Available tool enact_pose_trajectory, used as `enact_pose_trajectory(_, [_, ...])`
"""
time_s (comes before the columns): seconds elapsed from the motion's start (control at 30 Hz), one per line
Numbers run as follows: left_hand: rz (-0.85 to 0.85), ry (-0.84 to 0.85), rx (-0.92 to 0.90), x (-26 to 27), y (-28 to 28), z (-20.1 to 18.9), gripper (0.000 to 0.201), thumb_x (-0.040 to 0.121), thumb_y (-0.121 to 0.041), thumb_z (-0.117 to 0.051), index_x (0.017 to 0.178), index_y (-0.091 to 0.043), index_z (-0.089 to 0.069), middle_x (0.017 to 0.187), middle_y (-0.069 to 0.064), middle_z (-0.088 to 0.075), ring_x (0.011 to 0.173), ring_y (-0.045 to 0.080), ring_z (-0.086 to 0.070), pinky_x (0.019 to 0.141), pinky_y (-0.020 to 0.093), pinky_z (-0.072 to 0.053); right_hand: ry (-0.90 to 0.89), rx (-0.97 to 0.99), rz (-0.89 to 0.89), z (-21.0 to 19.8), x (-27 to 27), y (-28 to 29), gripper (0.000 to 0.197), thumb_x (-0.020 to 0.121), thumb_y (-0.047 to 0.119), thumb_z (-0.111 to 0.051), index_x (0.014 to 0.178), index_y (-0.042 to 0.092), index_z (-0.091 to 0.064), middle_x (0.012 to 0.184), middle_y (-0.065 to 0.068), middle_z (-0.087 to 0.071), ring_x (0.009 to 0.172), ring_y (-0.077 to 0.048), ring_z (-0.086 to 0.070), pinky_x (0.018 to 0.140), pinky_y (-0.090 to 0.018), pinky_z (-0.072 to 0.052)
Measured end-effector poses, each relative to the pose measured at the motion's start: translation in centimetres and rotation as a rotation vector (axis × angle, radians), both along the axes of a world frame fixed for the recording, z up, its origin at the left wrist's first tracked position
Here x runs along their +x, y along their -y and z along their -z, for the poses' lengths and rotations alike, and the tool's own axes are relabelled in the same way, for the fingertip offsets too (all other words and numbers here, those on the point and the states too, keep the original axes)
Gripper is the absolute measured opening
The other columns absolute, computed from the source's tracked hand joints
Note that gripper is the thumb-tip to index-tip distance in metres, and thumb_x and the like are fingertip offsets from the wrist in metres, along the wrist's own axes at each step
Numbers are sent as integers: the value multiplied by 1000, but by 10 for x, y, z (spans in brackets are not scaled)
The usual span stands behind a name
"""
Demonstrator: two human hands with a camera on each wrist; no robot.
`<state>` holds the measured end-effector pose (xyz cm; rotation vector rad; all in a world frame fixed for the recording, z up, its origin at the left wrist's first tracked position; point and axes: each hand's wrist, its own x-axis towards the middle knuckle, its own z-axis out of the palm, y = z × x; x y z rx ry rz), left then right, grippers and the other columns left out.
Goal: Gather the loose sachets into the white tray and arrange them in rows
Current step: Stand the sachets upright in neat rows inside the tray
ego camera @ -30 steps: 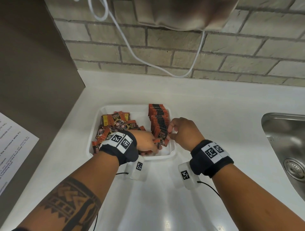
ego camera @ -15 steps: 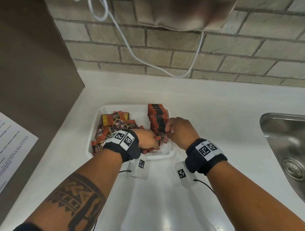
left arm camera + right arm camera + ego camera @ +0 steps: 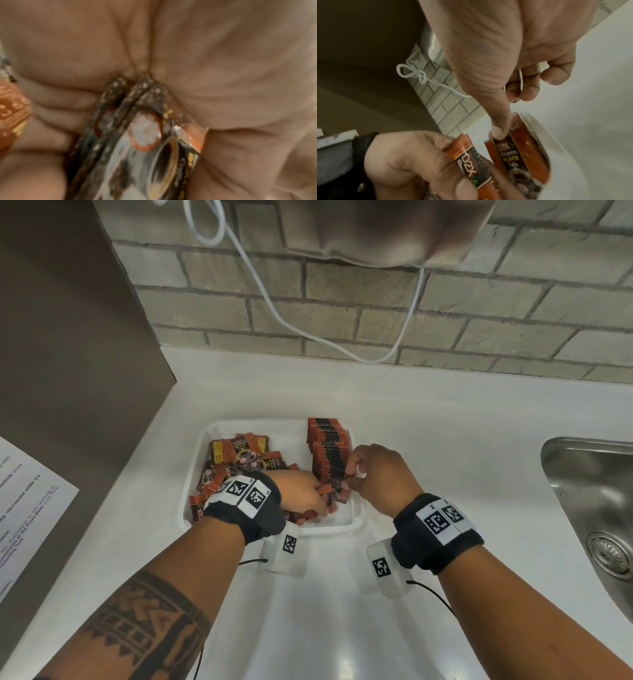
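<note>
White rectangular plastic tray [image 3: 356, 525] sits on the white desk [image 3: 428, 440]; inside, loose orange-black coffee sachets [image 3: 239, 453] are piled at 9 o'clock and an upright row of sachets [image 3: 329, 450] stands along the 3 o'clock side. Left hand [image 3: 301, 494], fingers curled, grips a small bundle of sachets [image 3: 137, 135] at the tray's 6 o'clock. Right hand [image 3: 380, 474] pinches the nearest sachet of the row [image 3: 510, 152] between thumb and forefinger.

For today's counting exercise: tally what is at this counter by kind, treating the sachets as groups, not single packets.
White tray: 1
Sachet groups: 3 (upright row, loose pile, held bundle)
Hands: 2 (left hand, right hand)
Steel sink: 1
White cable: 1
Printed sheet: 1
Total: 9
</note>
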<state>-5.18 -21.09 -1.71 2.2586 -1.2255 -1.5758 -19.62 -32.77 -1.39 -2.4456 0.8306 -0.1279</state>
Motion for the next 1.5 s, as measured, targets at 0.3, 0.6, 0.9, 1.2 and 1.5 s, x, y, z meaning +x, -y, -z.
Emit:
enact_pose_trajectory(0.3, [-316,-506,-403,7,-20,-8,16,94,-1,-66,109,-8,-69,94,-1,-77,94,16,-73,85,35,-62,199,245,-64,-24,-5,-17,13,83,26,-79,91,23,-69,83,8,-71,75,-5,-65,69,-15,-50])
enact_pose_trajectory(0.6, [-209,-224,-506,20,-28,-14,21,91,-26,-74,108,-14,-72,96,2,-78,76,11,-73,71,27,-60,300,221,50,-30,-2,-8,6,84,18,-78,86,22,-74,82,6,-73,75,-6,-66,69,-18,-52])
enact_pose_trajectory(0.9, [173,271,-200,22,-32,-21,39,93,-58,-61,81,-23,-73,71,-4,-68,66,12,-62,64,26,-47,94,111,65,-19,-2,-9,13,89,13,-69,82,22,-77,73,16,-67,65,5,-59,60,0,-39])
enact_pose_trajectory(1.2, [304,233,-25,0,-3,3,67,73,-70,-52,119,-26,-71,115,-1,-73,107,20,-66,102,44,-50,-102,86,55,-4,15,-16,19,86,10,-63,79,20,-79,82,7,-74,78,-12,-66,74,-24,-53])
enact_pose_trajectory(1.5, [193,133,11,-2,8,7,38,93,-43,-60,90,-6,-70,74,8,-64,62,18,-57,57,23,-45,-109,76,58,6,16,-8,15,81,12,-72,78,27,-69,77,10,-65,70,-9,-60,57,-16,-40])
